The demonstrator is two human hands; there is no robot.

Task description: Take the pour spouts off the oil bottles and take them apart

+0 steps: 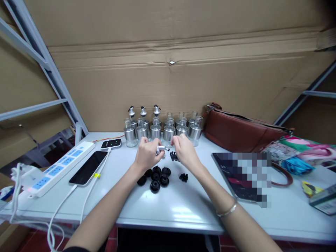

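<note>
My left hand [148, 154] is closed round a small silver spout piece [160, 149] with a dark tip pointing right. Just to its right, my right hand [183, 148] has its thumb and fingers pinched together; whatever they hold is too small to make out. Black slim parts [173, 156] lie beside the right fingers. In front of the hands sit several round black caps [155, 186] and a small heap of tiny black pieces [183, 177]. Behind stand rows of glass bottles with metal sleeves [169, 132]; three at the back left carry pour spouts [143, 111].
On the left are a power strip [61, 168], a phone [88, 168], a small white device [111, 144] and white cables. A brown bag [241, 131], a dark tablet [236, 178], coloured plastic packaging [294, 164] and a box [325, 199] lie to the right. Cardboard [168, 84] stands behind.
</note>
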